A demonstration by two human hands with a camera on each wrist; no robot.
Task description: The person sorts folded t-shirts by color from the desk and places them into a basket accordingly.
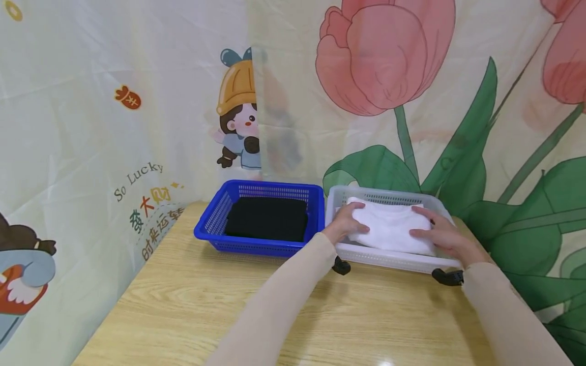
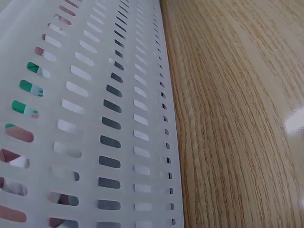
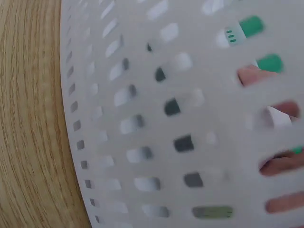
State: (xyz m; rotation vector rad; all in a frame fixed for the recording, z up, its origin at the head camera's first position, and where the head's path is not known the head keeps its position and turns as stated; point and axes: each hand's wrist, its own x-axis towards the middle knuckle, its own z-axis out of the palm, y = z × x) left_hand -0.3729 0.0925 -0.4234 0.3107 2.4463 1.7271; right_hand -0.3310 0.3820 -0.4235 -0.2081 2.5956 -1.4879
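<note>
A folded white shirt (image 1: 389,229) with its neckline showing lies in the white plastic basket (image 1: 398,260). My left hand (image 1: 342,223) grips the shirt's left side, thumb and fingers spread over its edge. On the opposite side my right hand (image 1: 441,235) holds the shirt the same way. Both wrists pass over the basket's front rim. In the left wrist view the slotted basket wall (image 2: 88,152) fills the left half. Bits of fingers (image 3: 282,164) show through the slots in the right wrist view, and the rest of that hand is hidden behind the wall.
A blue basket (image 1: 261,247) stands close to the left of the white one, with folded black cloth (image 1: 267,218) inside. Both rest near the back of a wooden table (image 1: 192,300). A printed curtain (image 1: 293,117) hangs right behind them.
</note>
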